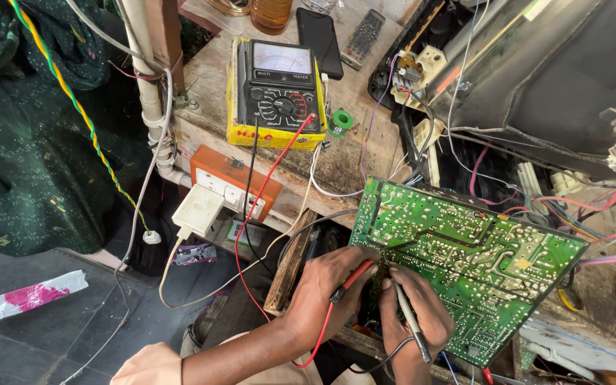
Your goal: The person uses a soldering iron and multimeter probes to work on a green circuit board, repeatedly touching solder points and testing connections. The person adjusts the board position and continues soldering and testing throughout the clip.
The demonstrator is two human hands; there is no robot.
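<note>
The left hand [329,285] is closed around a red probe [354,276], its tip pressed to the near left edge of the green board [479,249]. The right hand [415,310], just beside it, pinches a black probe [408,317] against the same edge. The board lies tilted at the near right of the bench [351,153]. Red and black leads run far left to the meter [279,93] in its yellow case. An orange socket box [233,182] sits near the meter.
</note>
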